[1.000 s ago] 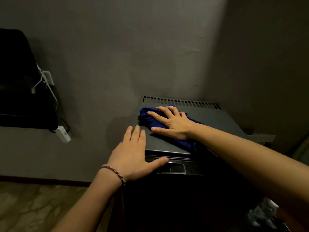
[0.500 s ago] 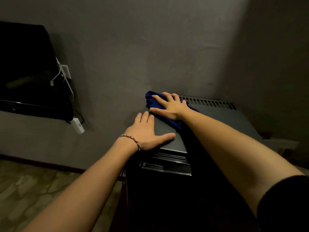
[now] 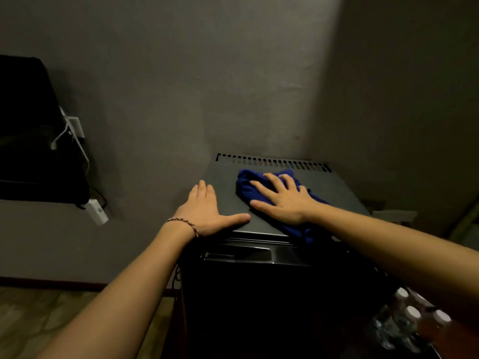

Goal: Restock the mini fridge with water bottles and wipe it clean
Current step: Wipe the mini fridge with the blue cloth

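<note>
While lit dimly, capped water bottles [image 3: 412, 322] beside mini fridge [image 3: 259, 294].

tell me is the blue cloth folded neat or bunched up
Bunched up. The blue cloth lies in rumpled folds under the flat right hand on the fridge top.

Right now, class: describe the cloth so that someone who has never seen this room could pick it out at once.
Find the dark mini fridge standing in the corner of the grey walls. On its flat grey top, in front of the row of vent slots, lies the blue cloth under the flat right hand. It is the only bright blue, crumpled thing there.
</note>
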A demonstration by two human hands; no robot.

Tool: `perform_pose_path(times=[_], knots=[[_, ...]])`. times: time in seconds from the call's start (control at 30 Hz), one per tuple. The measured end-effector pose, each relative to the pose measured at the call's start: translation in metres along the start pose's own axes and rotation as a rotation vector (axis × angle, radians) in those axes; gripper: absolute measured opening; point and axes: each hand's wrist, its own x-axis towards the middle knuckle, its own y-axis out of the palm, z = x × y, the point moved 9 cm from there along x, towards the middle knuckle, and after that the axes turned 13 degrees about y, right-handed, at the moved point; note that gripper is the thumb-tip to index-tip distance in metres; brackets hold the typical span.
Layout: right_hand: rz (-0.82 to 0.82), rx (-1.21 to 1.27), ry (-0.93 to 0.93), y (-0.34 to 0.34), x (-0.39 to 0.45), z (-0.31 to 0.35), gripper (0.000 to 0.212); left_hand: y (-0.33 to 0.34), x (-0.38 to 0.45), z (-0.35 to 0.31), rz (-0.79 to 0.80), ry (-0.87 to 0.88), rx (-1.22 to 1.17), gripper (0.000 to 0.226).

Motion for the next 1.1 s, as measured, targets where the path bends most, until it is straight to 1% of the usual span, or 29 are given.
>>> perform_pose_path(times=[0.1, 0.17, 0.27, 0.37, 0.43, 0.57, 0.7, 0.83, 0.97, 1.1], knots=[[-0.012, 0.007, -0.083, 0.000, -0.006, 0.010, 0.062, 0.000, 0.003, -0.001, 0.001, 0.004, 0.008, 0.145], [-0.013, 0.010, -0.122, -0.003, 0.012, 0.026, 0.059, 0.000, 0.004, -0.001, 0.008, 0.006, 0.015, 0.148], [-0.023, 0.004, -0.199, -0.006, 0.053, 0.062, 0.058, 0.002, 0.006, -0.001, 0.009, 0.011, 0.029, 0.146], [-0.026, 0.023, -0.204, -0.010, 0.097, 0.086, 0.059, 0.003, 0.007, 0.000, 0.001, 0.012, 0.050, 0.141], [-0.047, 0.046, -0.157, -0.015, 0.123, 0.085, 0.061, 0.003, 0.008, 0.001, 0.002, -0.003, 0.058, 0.140], [-0.053, 0.105, 0.051, -0.025, 0.156, 0.047, 0.071, 0.000, 0.006, 0.000, 0.014, -0.022, 0.042, 0.141], [-0.066, 0.126, 0.182, -0.026, 0.152, 0.013, 0.074, -0.002, 0.004, 0.002, 0.027, -0.032, 0.017, 0.142], [-0.077, 0.130, 0.254, -0.023, 0.132, -0.024, 0.076, 0.000, 0.003, 0.003, 0.028, -0.024, 0.010, 0.143], [-0.075, 0.116, 0.328, -0.019, 0.103, -0.077, 0.077, 0.000, 0.003, 0.002, 0.012, -0.008, -0.002, 0.141], [-0.013, 0.047, 0.318, -0.010, 0.058, -0.099, 0.076, -0.003, 0.003, 0.002, -0.006, -0.006, -0.026, 0.140]])
